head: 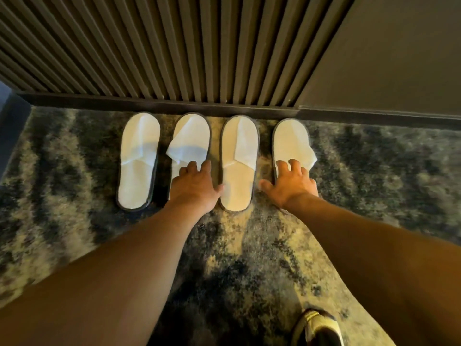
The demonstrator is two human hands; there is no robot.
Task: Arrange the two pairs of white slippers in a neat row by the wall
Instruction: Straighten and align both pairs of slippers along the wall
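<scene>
Two pairs of white slippers with dark edging lie side by side on the carpet, toes against the wall's baseboard [159, 104]. From the left they are the first slipper [138, 161], second slipper [190, 138], third slipper [238, 166] and fourth slipper [290, 141]. My left hand [195, 187] rests palm down on the heel half of the second slipper, fingers spread, its thumb reaching the third. My right hand [290, 183] presses its curled fingertips on the fourth slipper's insole, thumb out over the carpet. The second and fourth slippers' upper flaps stick out sideways.
The ribbed wooden wall panel [174, 46] rises behind the row, with a plain dark panel [386, 58] to its right. Mottled dark-and-cream carpet [249, 258] covers the floor. A person's shoe [316, 325] stands at the bottom right.
</scene>
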